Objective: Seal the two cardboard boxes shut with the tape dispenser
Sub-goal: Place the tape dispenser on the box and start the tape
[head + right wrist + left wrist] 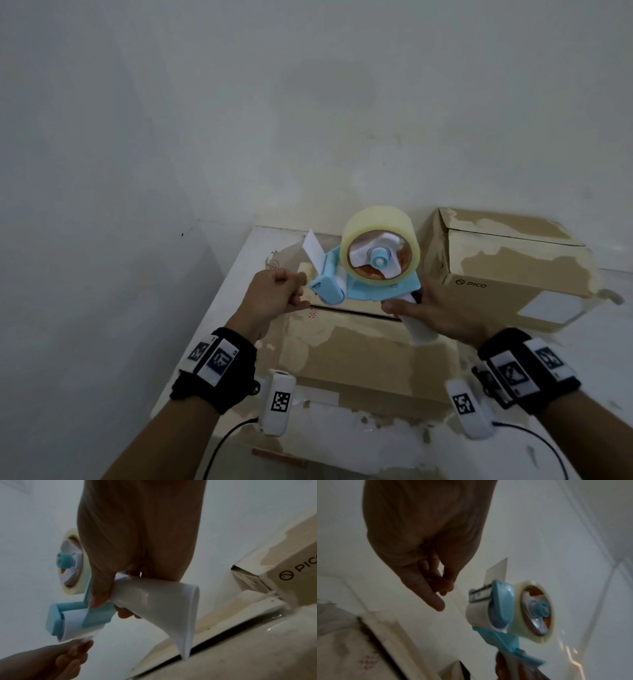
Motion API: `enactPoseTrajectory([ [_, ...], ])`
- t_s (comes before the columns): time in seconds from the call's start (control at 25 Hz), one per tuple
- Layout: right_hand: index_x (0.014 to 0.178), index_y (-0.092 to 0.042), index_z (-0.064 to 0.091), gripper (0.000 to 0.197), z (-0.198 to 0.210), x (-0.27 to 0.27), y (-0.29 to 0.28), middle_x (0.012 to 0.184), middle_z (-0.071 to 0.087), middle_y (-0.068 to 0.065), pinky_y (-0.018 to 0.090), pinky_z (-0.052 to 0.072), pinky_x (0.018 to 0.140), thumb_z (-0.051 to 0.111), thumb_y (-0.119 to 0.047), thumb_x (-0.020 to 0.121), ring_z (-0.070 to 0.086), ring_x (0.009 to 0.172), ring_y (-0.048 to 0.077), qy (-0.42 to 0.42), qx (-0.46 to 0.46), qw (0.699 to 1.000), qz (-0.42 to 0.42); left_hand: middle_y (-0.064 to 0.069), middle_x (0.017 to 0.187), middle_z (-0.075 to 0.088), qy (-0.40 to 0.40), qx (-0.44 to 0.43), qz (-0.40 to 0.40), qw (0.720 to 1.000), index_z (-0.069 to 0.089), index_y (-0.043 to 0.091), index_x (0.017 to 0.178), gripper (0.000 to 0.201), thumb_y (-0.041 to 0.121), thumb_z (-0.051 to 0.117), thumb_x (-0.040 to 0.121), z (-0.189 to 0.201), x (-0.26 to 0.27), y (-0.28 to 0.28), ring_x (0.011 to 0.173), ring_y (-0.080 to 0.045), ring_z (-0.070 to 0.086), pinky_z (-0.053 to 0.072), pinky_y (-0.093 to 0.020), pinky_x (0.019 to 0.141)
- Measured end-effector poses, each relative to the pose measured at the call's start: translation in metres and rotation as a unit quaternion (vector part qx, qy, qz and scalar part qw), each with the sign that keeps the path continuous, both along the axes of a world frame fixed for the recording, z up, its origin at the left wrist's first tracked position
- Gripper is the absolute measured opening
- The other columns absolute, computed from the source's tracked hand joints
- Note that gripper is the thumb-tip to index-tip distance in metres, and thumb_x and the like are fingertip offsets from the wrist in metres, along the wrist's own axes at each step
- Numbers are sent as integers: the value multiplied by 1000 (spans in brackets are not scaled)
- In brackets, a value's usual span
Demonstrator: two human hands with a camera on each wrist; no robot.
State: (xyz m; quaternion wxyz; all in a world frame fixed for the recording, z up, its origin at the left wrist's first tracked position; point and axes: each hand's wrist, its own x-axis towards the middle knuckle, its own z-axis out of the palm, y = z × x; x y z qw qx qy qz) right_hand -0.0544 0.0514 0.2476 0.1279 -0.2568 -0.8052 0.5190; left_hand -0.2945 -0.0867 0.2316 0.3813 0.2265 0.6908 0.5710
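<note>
A blue tape dispenser (363,287) with a roll of clear tape (376,222) hovers over the near cardboard box (359,353), above its flap seam (356,312). My right hand (435,311) grips the dispenser's white handle (154,596). My left hand (274,294) is just left of the dispenser's roller (68,631), fingers (75,650) curled and pinching the loose end of clear tape. The wrist views show the dispenser (501,608) and its blue frame (96,616) held clear of the box. A second cardboard box (507,263), marked PICO, stands to the right with its flaps down.
Both boxes sit on a white table (236,274) pushed against a white wall (308,102). The table's left edge runs close beside the near box. The PICO box (291,566) stands right next to the near box. Cables trail from both wrist cameras at the bottom.
</note>
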Motion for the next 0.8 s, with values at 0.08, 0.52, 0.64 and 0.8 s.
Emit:
enactPoseTrajectory([
  [0.08,118,-14,64,31,-2,0,8,113,71,-2,4,47,77,69,-22,89,64,95,-4,-36,64,997,10,-5,62,50,-13,3,25,1000,64,-5,90,19,13,59,94,-12,-11,-8,50,-7,49,62,-29,66],
  [0.52,127,-22,58,45,-47,-12,28,125,64,-2,38,50,96,58,-48,90,61,110,13,-127,158,977,69,-5,55,55,65,-14,24,997,60,-7,89,23,15,61,93,-82,-33,-4,42,-6,52,61,-32,58],
  [0.64,127,-23,55,58,-52,-20,28,121,66,-1,42,52,90,53,-60,83,63,104,16,-162,189,966,73,-8,58,54,63,-19,24,998,58,1,81,20,15,60,94,-97,-36,-1,44,-11,50,54,-26,51],
  [0.8,126,-22,54,44,-53,-25,33,118,67,1,42,52,86,60,-47,90,64,99,19,-192,203,957,72,-9,62,55,53,-21,21,998,54,3,80,22,18,56,96,-109,-37,3,47,-12,47,49,-24,50],
])
